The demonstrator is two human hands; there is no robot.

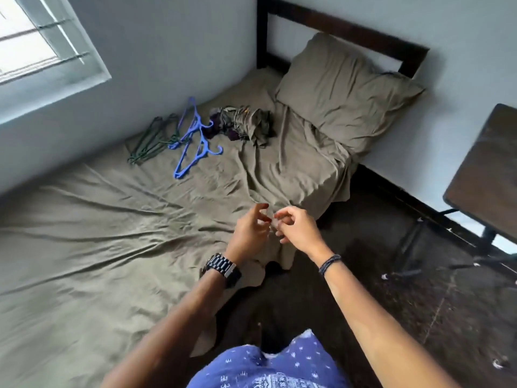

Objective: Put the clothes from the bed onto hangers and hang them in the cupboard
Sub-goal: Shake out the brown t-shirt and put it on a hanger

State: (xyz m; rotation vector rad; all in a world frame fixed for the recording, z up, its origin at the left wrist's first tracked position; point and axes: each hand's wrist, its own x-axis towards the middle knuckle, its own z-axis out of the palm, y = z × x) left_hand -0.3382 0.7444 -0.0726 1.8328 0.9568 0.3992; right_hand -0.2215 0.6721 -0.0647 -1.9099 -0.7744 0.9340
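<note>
Two empty hands meet above the near edge of the bed, with the clothes and hangers lying far off by the wall.

The left hand, a dark watch on its wrist, and the right hand, a dark cord bracelet on its wrist, hover close together over the bed, fingers loosely curled and holding nothing. The crumpled pile of clothes lies on the bed's far side, just beside the pillow at the headboard. Touching the pile are the blue hangers, and beside those, against the wall under the window, the dark green hangers. Right of the bed stands a dark worktop.
</note>
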